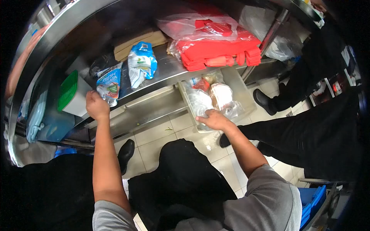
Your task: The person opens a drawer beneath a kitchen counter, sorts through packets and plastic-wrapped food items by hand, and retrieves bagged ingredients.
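Note:
My left hand (97,105) is closed at the lower left edge of a blue and white pouch (110,84) on the steel shelf. Its fingertips are hidden, so I cannot tell whether it grips the pouch. My right hand (214,119) is wrapped over the front edge of a pulled-out drawer (246,101), fingers inside the rim. In the drawer lie a white plastic-wrapped bundle (199,101), a round pale item in clear plastic (221,95) and a small red packet (201,84). Left of my left hand is a white container with a green lid (72,96).
On the shelf are another blue and white pouch (142,63), brown folded paper (135,41) and a stack of red bags (216,50). A blue-lidded bin (54,121) stands at left. Dark-clothed people stand on both sides; one shoe (264,101) is beside the drawer.

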`<action>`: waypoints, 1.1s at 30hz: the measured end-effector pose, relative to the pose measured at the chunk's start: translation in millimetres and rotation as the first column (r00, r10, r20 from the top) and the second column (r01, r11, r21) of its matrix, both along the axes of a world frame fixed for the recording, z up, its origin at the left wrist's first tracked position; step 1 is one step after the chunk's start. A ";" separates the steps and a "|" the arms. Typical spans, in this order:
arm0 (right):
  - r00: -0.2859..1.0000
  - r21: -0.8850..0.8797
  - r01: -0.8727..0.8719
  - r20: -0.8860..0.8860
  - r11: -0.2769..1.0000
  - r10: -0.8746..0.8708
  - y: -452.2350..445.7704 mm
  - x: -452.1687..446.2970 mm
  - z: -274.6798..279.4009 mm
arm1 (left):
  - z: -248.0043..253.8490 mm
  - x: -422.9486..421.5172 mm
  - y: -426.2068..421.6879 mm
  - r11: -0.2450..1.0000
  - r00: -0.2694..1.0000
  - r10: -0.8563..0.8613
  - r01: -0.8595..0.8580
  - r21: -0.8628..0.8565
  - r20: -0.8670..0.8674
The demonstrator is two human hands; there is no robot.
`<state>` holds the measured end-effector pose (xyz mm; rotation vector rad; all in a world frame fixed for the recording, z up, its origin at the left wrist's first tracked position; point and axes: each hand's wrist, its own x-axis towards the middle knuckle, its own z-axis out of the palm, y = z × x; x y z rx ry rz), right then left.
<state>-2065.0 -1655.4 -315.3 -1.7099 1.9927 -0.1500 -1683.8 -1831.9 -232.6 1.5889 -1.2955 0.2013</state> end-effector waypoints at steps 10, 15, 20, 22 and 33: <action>0.990 -0.129 -0.039 -0.139 0.991 0.021 6.7 2.2 -9.9 | -3.4 3.7 -3.2 1.000 1.000 -0.008 0.008 0.028 0.015; 0.803 -0.551 0.377 -0.206 0.745 -0.559 -19.6 -62.6 16.8 | -2.5 1.8 -6.0 0.997 0.996 -0.071 0.070 0.018 0.046; 0.996 -0.321 0.094 0.029 0.943 -0.089 -133.4 -16.5 -16.5 | 18.9 -22.4 14.3 0.986 0.999 0.036 -0.030 0.166 -0.034; 0.979 -0.078 0.204 -0.010 0.976 -0.205 -163.3 13.6 -33.2 | 16.5 -16.9 13.1 0.988 1.000 0.017 -0.014 0.155 -0.018; 0.931 -0.422 0.340 0.276 0.840 -0.238 -214.5 -62.7 -179.6 | 3.6 -9.1 1.6 0.999 0.998 -0.010 0.008 0.036 0.068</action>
